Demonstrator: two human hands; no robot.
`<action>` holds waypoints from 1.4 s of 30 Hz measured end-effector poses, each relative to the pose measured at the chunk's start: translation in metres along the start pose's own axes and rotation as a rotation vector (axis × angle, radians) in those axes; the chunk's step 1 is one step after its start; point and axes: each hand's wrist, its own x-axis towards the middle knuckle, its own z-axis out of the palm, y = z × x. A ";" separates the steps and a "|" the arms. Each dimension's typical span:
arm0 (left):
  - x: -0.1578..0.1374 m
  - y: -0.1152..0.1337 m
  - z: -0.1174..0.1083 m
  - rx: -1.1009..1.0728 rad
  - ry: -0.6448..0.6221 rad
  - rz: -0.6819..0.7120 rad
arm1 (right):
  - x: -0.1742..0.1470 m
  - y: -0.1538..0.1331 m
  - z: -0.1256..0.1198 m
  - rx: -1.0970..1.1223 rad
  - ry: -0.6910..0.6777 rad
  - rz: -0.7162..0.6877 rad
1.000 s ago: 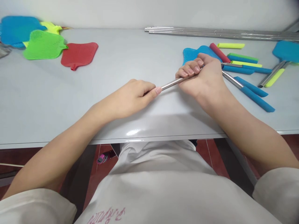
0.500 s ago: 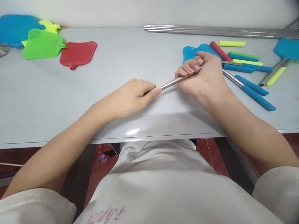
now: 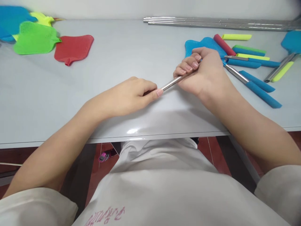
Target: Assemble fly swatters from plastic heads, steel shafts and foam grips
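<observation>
Near center over the glossy grey tabletop (image 3: 42, 116), left hand (image 3: 128, 96) pinches and right hand (image 3: 201, 71) wraps curled fingers around slim shiny metal tube (image 3: 171, 83), perforated plastic flyswatter heads (image 3: 36, 38) far left, white wall (image 3: 105, 8) behind.

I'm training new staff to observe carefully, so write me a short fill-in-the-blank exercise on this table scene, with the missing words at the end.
1. A metal rod is held by the right hand and the ____ hand.
2. Just right of the green paddle lies a ____ paddle.
3. The mesh piece partly hidden by the right hand is ____.
4. The long metal tubes lie along the back of the table, on the person's ____ side.

Missing words: left; red; blue; right.
</observation>
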 end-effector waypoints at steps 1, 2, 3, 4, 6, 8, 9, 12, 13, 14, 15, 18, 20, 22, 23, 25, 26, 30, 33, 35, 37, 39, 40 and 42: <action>0.000 0.000 0.000 -0.001 -0.006 0.001 | 0.001 0.001 -0.001 -0.034 -0.004 -0.003; 0.000 0.000 0.000 -0.003 -0.013 0.003 | 0.001 0.002 -0.001 -0.077 -0.011 -0.008; 0.000 -0.001 0.000 -0.008 -0.022 0.004 | 0.002 0.003 -0.002 -0.120 -0.022 -0.015; 0.000 -0.001 -0.001 -0.014 -0.030 0.005 | 0.002 0.003 -0.002 -0.155 -0.034 -0.019; 0.000 -0.001 -0.001 -0.027 -0.043 0.007 | 0.002 0.005 -0.003 -0.193 -0.051 -0.016; 0.000 -0.002 -0.001 -0.031 -0.049 0.004 | 0.000 0.009 -0.003 -0.203 -0.052 0.010; 0.000 -0.002 -0.002 -0.028 -0.047 0.001 | -0.002 0.011 -0.003 -0.200 -0.050 0.036; 0.001 -0.003 -0.001 -0.012 -0.033 -0.009 | -0.007 0.018 -0.003 -0.167 -0.057 0.151; 0.001 -0.003 -0.001 -0.010 -0.028 -0.010 | -0.008 0.020 -0.003 -0.149 -0.063 0.189; 0.001 -0.004 -0.001 -0.011 -0.025 -0.010 | -0.010 0.022 -0.002 -0.127 -0.069 0.221; 0.001 -0.004 -0.001 -0.015 -0.024 -0.008 | -0.011 0.023 -0.002 -0.104 -0.073 0.243; 0.001 -0.004 -0.001 -0.026 -0.023 -0.007 | -0.012 0.023 -0.002 -0.059 -0.077 0.254; 0.001 -0.004 -0.001 -0.022 -0.023 -0.009 | -0.012 0.021 -0.001 -0.056 -0.078 0.234; 0.001 -0.003 -0.001 -0.011 -0.023 -0.009 | -0.011 0.019 -0.001 -0.059 -0.076 0.218; 0.001 -0.003 -0.001 -0.004 -0.025 -0.007 | -0.011 0.018 -0.001 -0.060 -0.074 0.215; 0.001 -0.004 -0.001 0.007 -0.029 -0.005 | -0.011 0.018 -0.001 -0.073 -0.072 0.213; 0.001 -0.004 0.000 0.012 -0.030 -0.004 | -0.011 0.018 -0.001 -0.083 -0.066 0.214; 0.002 -0.003 0.000 0.028 -0.030 -0.006 | -0.011 0.018 -0.001 -0.094 -0.049 0.207; 0.001 -0.003 0.000 0.038 -0.035 -0.012 | -0.010 0.018 -0.002 -0.081 -0.049 0.182; 0.001 -0.002 0.000 0.042 -0.034 -0.015 | -0.008 0.018 -0.002 -0.070 -0.047 0.147; 0.001 -0.002 -0.001 0.041 -0.029 -0.012 | -0.007 0.017 -0.002 -0.056 -0.032 0.109; 0.001 -0.003 -0.001 0.030 -0.022 -0.005 | -0.007 0.016 -0.002 -0.043 -0.010 0.084; 0.001 -0.003 -0.001 0.022 -0.019 0.000 | -0.007 0.016 -0.002 -0.038 -0.002 0.077; 0.001 -0.003 -0.001 0.008 -0.013 0.006 | -0.006 0.015 -0.001 -0.029 0.005 0.068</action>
